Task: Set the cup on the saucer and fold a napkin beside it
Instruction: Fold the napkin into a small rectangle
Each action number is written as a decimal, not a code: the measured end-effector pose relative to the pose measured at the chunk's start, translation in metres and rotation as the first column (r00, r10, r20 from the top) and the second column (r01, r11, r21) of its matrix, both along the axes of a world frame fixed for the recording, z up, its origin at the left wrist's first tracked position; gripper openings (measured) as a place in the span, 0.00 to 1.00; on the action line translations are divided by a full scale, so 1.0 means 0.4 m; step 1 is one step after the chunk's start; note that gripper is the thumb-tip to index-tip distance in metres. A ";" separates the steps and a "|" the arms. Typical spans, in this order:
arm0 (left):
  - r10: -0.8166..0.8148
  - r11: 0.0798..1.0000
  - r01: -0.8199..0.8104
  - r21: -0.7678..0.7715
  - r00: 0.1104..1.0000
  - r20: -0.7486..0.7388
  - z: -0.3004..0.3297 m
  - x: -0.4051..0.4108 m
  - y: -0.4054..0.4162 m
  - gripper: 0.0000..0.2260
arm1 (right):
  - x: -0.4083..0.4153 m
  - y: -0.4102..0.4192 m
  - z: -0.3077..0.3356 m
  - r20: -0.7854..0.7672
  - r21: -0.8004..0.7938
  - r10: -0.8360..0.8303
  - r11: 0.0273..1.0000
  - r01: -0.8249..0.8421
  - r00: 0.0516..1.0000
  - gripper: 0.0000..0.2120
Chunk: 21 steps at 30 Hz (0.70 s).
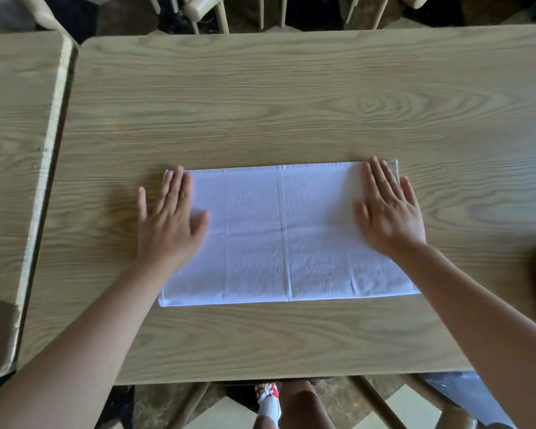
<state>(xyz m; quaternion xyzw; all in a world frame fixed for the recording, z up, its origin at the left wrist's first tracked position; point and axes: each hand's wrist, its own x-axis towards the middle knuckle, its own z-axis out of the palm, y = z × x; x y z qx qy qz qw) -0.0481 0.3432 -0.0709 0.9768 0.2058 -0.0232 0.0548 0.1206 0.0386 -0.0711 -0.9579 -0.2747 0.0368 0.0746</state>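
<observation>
Napkin (287,233) lies flat at table (260,97) centre, a wide white rectangle w/ crease lines running 12-to-6. Left hand (167,218) presses its 9 o'clock end, fingers straight & slightly spread, little finger off on bare wood. Right hand (387,212) presses the 3 o'clock end, fingers straight, close together. Nothing gripped by either.

Cloth looks soft, light, limp, prob. slides easily on the smooth wood; best taken by pinching corners at a short end, other palm pinning.

Room: lots of bare wood toward 12, less toward the near edge at 6. Second table (16,150) just beside at 9, narrow gap. Cup & saucer not in view; dark blur at 3 o'clock edge, can't tell what.
</observation>
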 end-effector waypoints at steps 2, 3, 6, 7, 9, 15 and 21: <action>0.009 1.000 -0.009 0.008 1.000 -0.006 0.016 0.003 -0.006 0.34 | -0.006 0.005 0.017 -0.003 -0.016 -0.013 1.000 0.013 1.000 0.33; 0.028 1.000 -0.028 0.013 1.000 0.000 0.025 0.002 -0.010 0.34 | -0.014 0.006 0.027 0.003 -0.014 -0.028 1.000 0.028 1.000 0.33; 0.081 0.997 -0.081 -0.007 0.984 0.159 0.062 0.004 -0.066 0.31 | -0.086 0.034 0.061 0.087 0.075 -0.031 0.997 0.025 0.996 0.30; 0.057 0.998 -0.057 -0.003 0.975 0.213 0.071 0.003 -0.106 0.29 | -0.126 0.053 0.069 0.105 0.118 -0.019 0.993 0.006 0.994 0.28; -0.031 0.999 0.034 -0.005 0.966 0.256 0.070 -0.009 -0.207 0.26 | -0.215 0.090 0.074 0.071 0.158 0.010 0.987 -0.021 0.997 0.27; -0.198 0.978 0.199 -0.053 0.980 0.034 0.003 -0.074 -0.339 0.24 | -0.350 0.121 0.011 -0.169 0.049 0.090 0.995 -0.083 0.982 0.27; -0.035 0.997 0.033 -0.071 0.999 -0.031 -0.006 -0.106 -0.251 0.27 | -0.331 0.094 0.007 -0.132 0.031 0.055 0.998 -0.051 0.990 0.28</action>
